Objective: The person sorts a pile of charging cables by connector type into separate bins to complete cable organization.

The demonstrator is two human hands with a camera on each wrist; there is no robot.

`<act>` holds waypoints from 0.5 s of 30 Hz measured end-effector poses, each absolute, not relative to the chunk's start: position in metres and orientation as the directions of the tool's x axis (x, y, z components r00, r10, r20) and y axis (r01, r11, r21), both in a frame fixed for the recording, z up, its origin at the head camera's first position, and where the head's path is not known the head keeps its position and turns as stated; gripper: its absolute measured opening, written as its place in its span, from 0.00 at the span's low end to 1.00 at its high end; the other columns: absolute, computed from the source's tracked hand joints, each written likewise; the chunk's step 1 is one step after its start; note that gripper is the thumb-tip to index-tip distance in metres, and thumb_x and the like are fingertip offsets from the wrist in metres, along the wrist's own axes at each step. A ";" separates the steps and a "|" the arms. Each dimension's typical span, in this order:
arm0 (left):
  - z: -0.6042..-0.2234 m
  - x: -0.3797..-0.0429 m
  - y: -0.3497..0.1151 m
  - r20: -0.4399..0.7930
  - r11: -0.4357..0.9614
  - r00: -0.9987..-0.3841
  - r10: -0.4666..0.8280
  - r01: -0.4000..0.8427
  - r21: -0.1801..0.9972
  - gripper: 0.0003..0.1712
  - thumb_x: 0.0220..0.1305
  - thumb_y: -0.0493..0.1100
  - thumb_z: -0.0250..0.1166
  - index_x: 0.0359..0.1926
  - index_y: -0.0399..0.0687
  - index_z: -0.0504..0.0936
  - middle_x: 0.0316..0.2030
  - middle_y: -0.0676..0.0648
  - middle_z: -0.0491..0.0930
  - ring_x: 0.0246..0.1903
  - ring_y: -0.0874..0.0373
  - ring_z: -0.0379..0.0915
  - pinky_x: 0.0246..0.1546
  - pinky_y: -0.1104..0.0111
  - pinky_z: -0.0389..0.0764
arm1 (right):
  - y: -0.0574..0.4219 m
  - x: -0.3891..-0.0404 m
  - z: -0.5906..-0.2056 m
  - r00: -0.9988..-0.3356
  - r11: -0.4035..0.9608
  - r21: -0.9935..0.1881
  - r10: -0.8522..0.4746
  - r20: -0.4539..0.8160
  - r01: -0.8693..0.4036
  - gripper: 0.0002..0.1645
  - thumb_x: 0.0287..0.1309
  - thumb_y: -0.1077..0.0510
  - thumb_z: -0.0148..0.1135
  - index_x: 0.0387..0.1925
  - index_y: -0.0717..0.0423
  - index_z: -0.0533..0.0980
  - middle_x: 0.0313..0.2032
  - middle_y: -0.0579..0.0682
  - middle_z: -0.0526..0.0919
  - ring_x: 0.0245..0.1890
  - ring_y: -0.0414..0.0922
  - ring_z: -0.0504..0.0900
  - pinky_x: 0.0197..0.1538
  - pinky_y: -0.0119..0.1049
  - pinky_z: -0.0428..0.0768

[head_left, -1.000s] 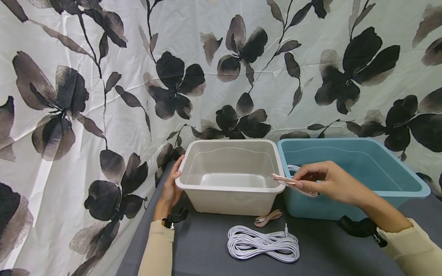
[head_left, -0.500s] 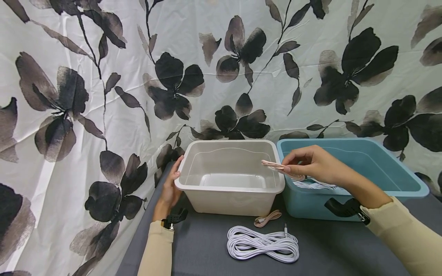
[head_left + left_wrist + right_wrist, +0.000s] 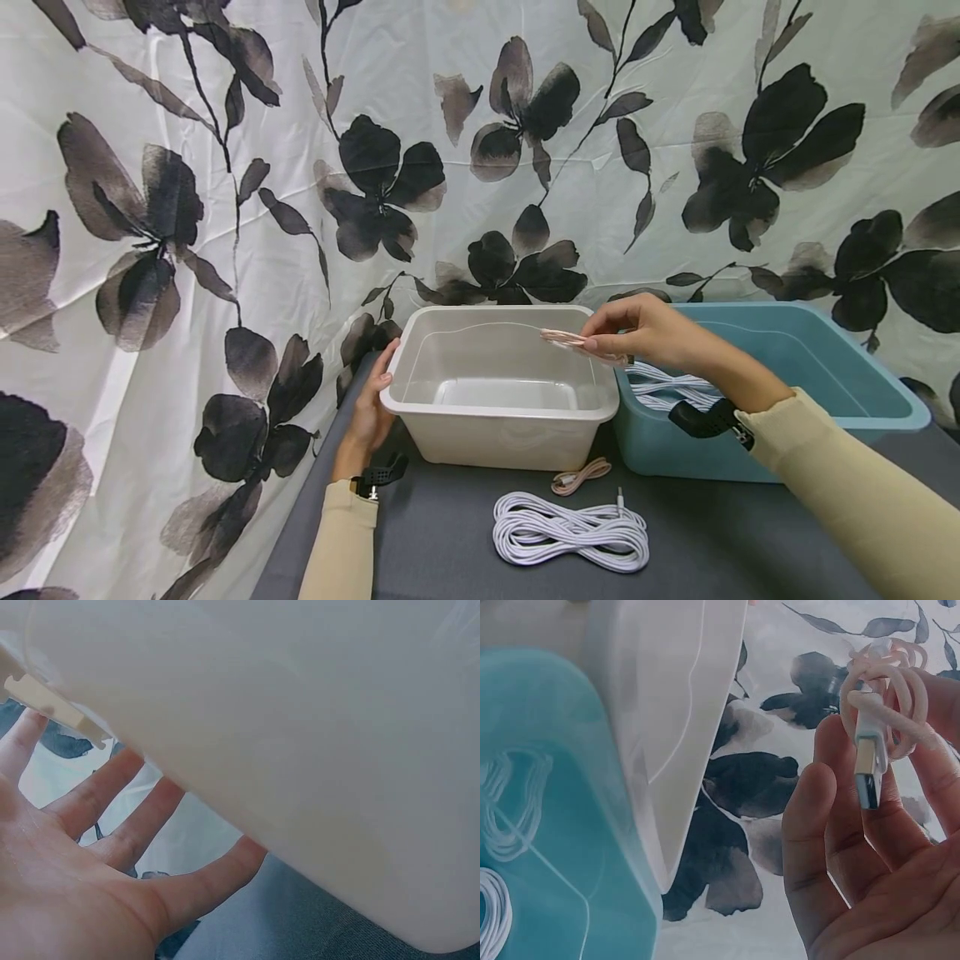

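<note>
My right hand (image 3: 637, 333) pinches a coiled pale pink USB cable (image 3: 566, 338) between thumb and fingers, above the right end of the beige bin (image 3: 495, 442). In the right wrist view the metal USB plug (image 3: 868, 772) hangs below the bundled loops. My left hand (image 3: 369, 408) rests against the left side of the beige bin. Its fingers lie nearly straight along the outer wall in the left wrist view, with the palm (image 3: 67, 900) facing up. White coiled cables (image 3: 667, 387) lie inside the blue bin (image 3: 697, 446), partly hidden by my right arm.
A large white cable coil (image 3: 570, 533) lies on the dark grey table (image 3: 427, 542) in front of the bins. Nearer the beige bin is a small tan cable bundle (image 3: 581, 477). A floral curtain (image 3: 600, 208) hangs close behind both bins.
My right hand has carried the pink cable up and left, from the blue bin's front rim to over the beige bin. The left hand stays in place.
</note>
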State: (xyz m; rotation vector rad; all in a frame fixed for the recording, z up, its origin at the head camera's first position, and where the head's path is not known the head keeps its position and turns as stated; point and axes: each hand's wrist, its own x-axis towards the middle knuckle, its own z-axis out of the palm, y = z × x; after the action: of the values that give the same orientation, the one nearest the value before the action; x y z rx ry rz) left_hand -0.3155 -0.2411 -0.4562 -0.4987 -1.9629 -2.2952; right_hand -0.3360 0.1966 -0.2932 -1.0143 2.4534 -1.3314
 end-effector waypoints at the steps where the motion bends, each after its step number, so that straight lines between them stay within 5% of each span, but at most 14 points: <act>1: -0.456 -0.315 -0.241 0.295 -0.174 -0.944 0.146 0.269 0.947 0.40 0.70 0.47 0.39 0.83 0.59 0.46 0.82 0.49 0.44 0.74 0.49 0.49 0.69 0.45 0.58 | 0.194 -0.338 -0.293 -0.758 0.372 -0.798 -0.633 0.155 -0.474 0.10 0.65 0.56 0.67 0.44 0.55 0.85 0.36 0.54 0.83 0.29 0.45 0.78 0.30 0.39 0.79; 15: -0.455 -0.315 -0.241 0.289 -0.177 -0.947 0.139 0.263 0.948 0.40 0.70 0.47 0.38 0.83 0.58 0.46 0.81 0.51 0.45 0.74 0.51 0.50 0.69 0.43 0.56 | 0.166 -0.376 -0.296 -0.783 0.433 -0.804 -0.618 0.064 -0.408 0.13 0.65 0.51 0.68 0.46 0.53 0.86 0.38 0.54 0.85 0.35 0.46 0.78 0.38 0.39 0.80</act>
State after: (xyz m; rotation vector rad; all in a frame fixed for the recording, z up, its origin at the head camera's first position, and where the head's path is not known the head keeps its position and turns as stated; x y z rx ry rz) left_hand -0.3147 -0.2406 -0.4554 -0.4804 -1.9604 -2.2984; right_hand -0.3759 0.1664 -0.2965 -0.8944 2.4471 -1.2716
